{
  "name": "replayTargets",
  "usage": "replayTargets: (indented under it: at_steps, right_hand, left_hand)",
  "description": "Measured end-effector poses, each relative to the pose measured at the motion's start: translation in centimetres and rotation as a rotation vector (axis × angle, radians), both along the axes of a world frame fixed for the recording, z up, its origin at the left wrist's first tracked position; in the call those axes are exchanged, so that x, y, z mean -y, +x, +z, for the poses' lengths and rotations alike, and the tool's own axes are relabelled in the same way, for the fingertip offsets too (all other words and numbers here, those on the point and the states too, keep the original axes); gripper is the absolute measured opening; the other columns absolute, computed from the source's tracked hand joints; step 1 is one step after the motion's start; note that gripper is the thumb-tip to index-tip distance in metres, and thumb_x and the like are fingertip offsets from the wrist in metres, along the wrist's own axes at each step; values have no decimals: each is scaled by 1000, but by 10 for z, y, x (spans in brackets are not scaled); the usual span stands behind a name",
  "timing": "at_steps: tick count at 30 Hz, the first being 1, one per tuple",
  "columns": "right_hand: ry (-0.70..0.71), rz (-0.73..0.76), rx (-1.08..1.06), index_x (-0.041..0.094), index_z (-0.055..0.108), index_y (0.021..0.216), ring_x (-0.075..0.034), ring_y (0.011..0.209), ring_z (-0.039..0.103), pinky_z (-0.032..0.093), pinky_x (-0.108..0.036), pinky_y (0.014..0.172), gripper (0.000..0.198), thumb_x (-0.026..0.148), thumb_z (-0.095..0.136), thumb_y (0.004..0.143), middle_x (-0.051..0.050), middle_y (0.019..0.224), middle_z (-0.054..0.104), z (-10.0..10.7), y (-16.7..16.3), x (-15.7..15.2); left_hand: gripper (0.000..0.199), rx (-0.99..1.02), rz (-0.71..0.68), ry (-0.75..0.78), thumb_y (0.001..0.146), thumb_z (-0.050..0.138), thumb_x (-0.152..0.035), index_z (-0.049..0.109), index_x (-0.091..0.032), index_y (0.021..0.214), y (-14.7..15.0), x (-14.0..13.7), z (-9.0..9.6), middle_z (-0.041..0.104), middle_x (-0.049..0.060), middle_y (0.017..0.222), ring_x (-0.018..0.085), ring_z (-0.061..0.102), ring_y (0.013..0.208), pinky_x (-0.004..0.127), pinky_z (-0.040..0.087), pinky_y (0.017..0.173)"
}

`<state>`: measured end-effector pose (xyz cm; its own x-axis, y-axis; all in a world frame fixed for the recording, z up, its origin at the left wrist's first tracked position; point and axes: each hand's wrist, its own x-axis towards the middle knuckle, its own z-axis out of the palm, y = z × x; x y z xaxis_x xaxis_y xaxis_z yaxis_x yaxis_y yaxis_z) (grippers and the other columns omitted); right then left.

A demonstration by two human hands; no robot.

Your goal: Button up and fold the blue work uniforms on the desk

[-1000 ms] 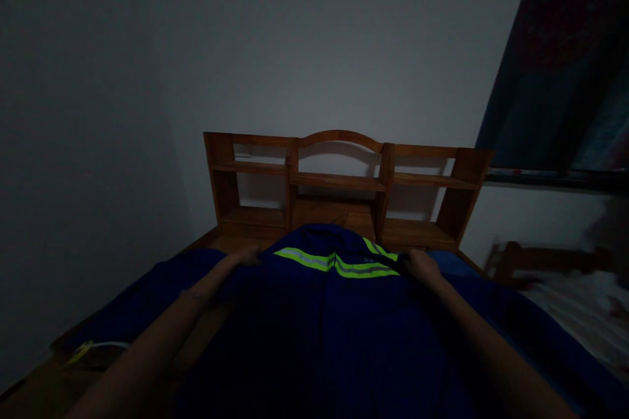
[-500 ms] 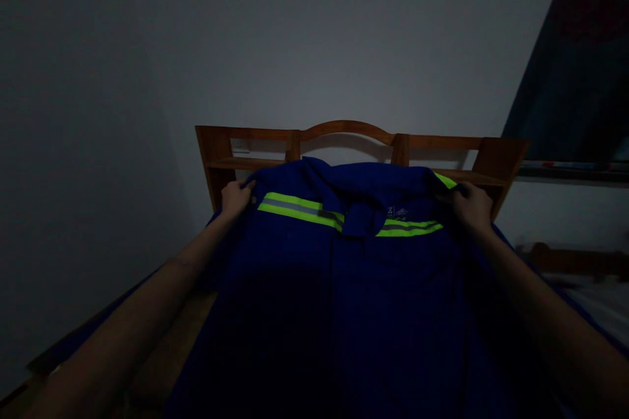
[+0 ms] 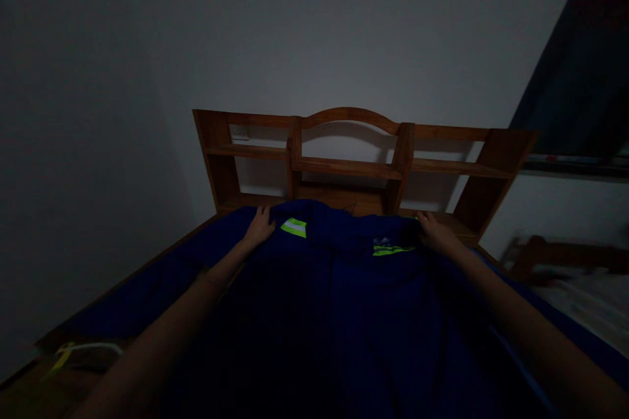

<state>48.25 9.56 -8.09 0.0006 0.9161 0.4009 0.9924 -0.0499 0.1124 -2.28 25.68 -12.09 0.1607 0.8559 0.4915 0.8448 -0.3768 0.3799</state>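
Note:
A dark blue work jacket [image 3: 339,301] with yellow-green reflective strips spreads in front of me, its front facing up. My left hand [image 3: 260,228] grips the cloth at the jacket's left shoulder, beside one reflective strip [image 3: 294,227]. On the other side my right hand [image 3: 433,232] pinches the right shoulder, near a second strip and a small pale print. Folds at the collar cover part of the strips. The lower part of the jacket is lost in shadow.
Behind the jacket stands a wooden shelf unit [image 3: 348,168] with several compartments, against a pale wall [image 3: 314,33]. A dark curtain [image 3: 580,78] hangs at the right. Low on the left lies a white loop with a yellow piece [image 3: 61,359].
Both hands have come lower and closer together with the jacket's shoulders. More of the shelf unit shows above the collar, and less of the reflective strips is visible.

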Motion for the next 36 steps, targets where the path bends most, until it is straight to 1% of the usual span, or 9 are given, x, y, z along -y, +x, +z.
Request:
replayTargets:
  at_steps: [5, 9, 11, 13, 17, 22, 25, 31, 36]
  right_hand:
    - [87, -70, 91, 16, 37, 131, -25, 91, 58, 45, -31, 67, 51, 13, 43, 80, -19, 133, 36, 7, -57, 38]
    - [77, 134, -121, 19, 48, 119, -22, 92, 58, 45, -29, 73, 32, 23, 41, 87, -12, 119, 51, 8, -142, 96]
    - [-41, 296, -277, 22, 57, 102, -18, 86, 59, 45, -28, 76, 21, 26, 40, 90, -6, 104, 58, -4, -187, 132]
    - [-91, 390, -441, 24, 59, 91, -16, 83, 59, 45, -27, 75, 21, 26, 38, 91, -3, 94, 60, -24, -225, 164]
    - [-18, 404, -704, 24, 59, 90, -17, 84, 59, 46, -29, 76, 21, 23, 38, 91, -5, 92, 60, -70, -266, 202]
    - [35, 347, -751, 22, 60, 88, -19, 82, 58, 46, -31, 76, 20, 18, 41, 87, -6, 91, 57, -94, -270, 211]
    - [20, 350, -723, 23, 63, 90, -18, 81, 57, 46, -30, 76, 24, 17, 40, 87, -6, 93, 56, -93, -267, 216]
    - [44, 353, -669, 28, 65, 108, -20, 85, 56, 47, -32, 76, 33, 18, 43, 85, -7, 92, 53, -94, -269, 224]
    - [102, 432, -920, 28, 65, 111, -17, 83, 57, 47, -28, 75, 30, 26, 45, 89, -5, 93, 57, -82, -271, 218]
  left_hand:
    - [64, 39, -31, 128, 79, 51, -19, 27, -10, 138, 19, 53, 13, 16, 19, 145, 32, 35, 128, 40, 35, 103]
    - [33, 51, -240, -79, 81, 50, -27, 57, -13, 110, 51, 139, 14, 51, 15, 120, 25, 56, 103, 36, 42, 93]
    - [23, 87, -425, -235, 83, 48, -33, 65, -20, 91, 65, 194, 2, 63, 9, 96, 21, 61, 86, 34, 46, 84]
    - [22, 206, -507, -242, 85, 46, -37, 66, -26, 88, 72, 248, -19, 65, 6, 89, 20, 61, 83, 32, 46, 79]
    - [20, 407, -384, -343, 83, 51, -39, 64, -34, 97, 73, 317, -66, 65, 6, 95, 20, 62, 85, 33, 48, 78]
    - [20, 450, -302, -340, 80, 53, -34, 65, -31, 96, 73, 314, -78, 62, 8, 93, 20, 60, 85, 34, 46, 79]
    - [16, 388, -378, -402, 74, 60, -33, 67, -28, 87, 77, 300, -67, 61, 6, 87, 18, 59, 74, 33, 45, 71]
    - [9, 441, -444, -411, 69, 62, -27, 61, -24, 78, 81, 295, -61, 63, 6, 85, 19, 59, 79, 32, 44, 71]
    - [9, 695, -443, -533, 75, 54, -33, 52, -23, 75, 86, 296, -63, 57, 2, 67, 16, 58, 59, 29, 47, 55]
